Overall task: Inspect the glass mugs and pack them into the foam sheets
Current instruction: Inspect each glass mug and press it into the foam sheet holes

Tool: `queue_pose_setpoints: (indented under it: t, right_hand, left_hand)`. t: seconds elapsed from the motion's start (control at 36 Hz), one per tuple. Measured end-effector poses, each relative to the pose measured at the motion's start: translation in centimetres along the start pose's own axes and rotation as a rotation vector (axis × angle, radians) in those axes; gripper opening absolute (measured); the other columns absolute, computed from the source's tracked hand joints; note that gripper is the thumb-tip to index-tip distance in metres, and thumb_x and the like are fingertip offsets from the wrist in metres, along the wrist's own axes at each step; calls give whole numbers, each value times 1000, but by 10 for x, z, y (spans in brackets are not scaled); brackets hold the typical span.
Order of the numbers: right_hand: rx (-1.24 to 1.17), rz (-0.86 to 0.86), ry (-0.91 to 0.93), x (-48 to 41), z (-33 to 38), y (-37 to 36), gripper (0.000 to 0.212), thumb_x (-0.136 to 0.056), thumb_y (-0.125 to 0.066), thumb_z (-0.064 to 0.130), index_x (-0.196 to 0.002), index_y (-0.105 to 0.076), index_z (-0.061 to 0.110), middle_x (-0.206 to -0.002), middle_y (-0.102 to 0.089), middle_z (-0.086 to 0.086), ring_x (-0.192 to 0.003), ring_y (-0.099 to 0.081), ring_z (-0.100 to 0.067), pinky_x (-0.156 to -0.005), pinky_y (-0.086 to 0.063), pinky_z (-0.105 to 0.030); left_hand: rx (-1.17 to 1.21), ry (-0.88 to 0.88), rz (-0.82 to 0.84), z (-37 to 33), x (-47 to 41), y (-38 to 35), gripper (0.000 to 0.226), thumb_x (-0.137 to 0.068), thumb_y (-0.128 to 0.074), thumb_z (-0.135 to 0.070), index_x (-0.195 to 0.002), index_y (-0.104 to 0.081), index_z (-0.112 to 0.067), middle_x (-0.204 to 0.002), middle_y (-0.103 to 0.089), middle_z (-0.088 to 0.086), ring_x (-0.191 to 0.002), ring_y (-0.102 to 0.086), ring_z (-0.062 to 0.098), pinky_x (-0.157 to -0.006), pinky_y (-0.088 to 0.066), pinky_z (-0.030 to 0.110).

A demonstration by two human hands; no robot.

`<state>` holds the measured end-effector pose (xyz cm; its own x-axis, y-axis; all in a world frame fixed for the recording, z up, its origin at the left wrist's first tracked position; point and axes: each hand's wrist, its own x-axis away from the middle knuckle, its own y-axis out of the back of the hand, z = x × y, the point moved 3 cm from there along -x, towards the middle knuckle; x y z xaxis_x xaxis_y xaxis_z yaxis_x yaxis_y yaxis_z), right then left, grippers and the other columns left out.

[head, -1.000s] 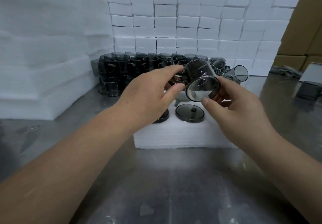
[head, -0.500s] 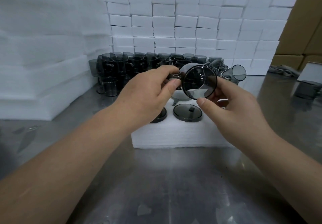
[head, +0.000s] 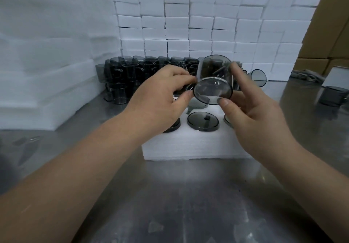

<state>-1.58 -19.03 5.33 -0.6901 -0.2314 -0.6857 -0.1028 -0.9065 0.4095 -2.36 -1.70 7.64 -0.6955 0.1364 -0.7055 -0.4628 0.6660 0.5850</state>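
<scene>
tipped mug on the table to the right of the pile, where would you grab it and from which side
The tipped mug lies on its side on the steel table, its round end facing the camera, just right of the mug held in both the left hand and right hand. Probably best to pinch across its round wall from above. Its handle is not visible.

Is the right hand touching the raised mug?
Touching: the head view shows the right hand with thumb and fingers pressed against the smoky glass mug.
</scene>
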Motion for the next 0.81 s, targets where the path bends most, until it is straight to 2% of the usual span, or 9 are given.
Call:
queue_pose_setpoints:
  t: [0.14,0.19,0.31,0.36,0.44,0.53,0.61,0.67,0.81]
  right_hand:
    - [97,-6,43,0,0,1,70,-90,-57,21,-111,-25,80,-96,-57,40,-78,-56,11,-65,-37,0]
    - [127,-8,50,0,-1,1,70,-90,-56,20,-113,-25,79,-99,-55,40,-83,-55,12,-68,-35,2]
    - [189,-14,75,0,-1,2,75,-90,-55,15,-110,-24,81,-102,-54,40,-99,-54,11,-78,-39,-5]
    - [230,-24,99,0,0,2,76,-90,-54,14,-109,-24,81,-106,-53,34,-101,-54,8,-81,-39,-7]
    - [255,-60,124,1,1,2,74,-88,-56,8,-119,-28,68,-106,-54,28,-101,-50,9,-79,-33,3]
    - [258,-64,131,1,3,2,71,-86,-56,4,-124,-30,57,-107,-47,37,-102,-49,9,-80,-33,4]
    - [254,-21,112,2,6,1,79,-88,-56,12,-118,-17,75,-109,-48,39,-95,-55,5,-78,-42,-8]
    - [236,2,103,2,6,1,84,-88,-56,17,-112,-6,81,-108,-44,45,-98,-51,13,-75,-42,-6]
    - [163,46,114,4,9,-1,84,-88,-55,14,-122,3,65,-112,-38,47,-100,-47,20,-80,-37,0]
  left_hand:
    - [55,45,9,-2,-1,1,28,-86,-58,-16,-110,-66,-27,-98,-50,-20,-84,-53,0,-79,-44,22]
    - [106,74,12,-5,-1,1,28,-86,-58,-16,-109,-66,-30,-95,-51,-19,-78,-54,0,-75,-43,21]
    - [253,169,38,-11,-2,4,23,-89,-56,-28,-84,-60,-50,-91,-57,-16,-75,-54,-5,-76,-44,17]
    - [324,235,70,-11,-1,4,12,-87,-56,-37,-83,-63,-46,-91,-63,-19,-78,-58,-4,-75,-44,19]
    - [363,258,98,-12,0,0,9,-84,-58,-43,-77,-65,-43,-84,-67,-21,-68,-60,-7,-63,-46,10]
    - [390,261,125,-12,0,-3,13,-84,-58,-44,-72,-64,-45,-81,-67,-23,-64,-59,-8,-56,-43,6]
    - [391,257,131,-9,0,-3,24,-86,-57,-44,-65,-65,-53,-72,-66,-13,-62,-57,-4,-59,-46,13]
    - [400,264,143,-8,0,-3,24,-86,-57,-43,-65,-65,-52,-66,-64,-21,-63,-58,-7,-59,-46,11]
    - [401,291,140,-5,-1,-2,16,-85,-57,-46,-73,-66,-40,-63,-63,-26,-63,-58,-10,-62,-43,18]
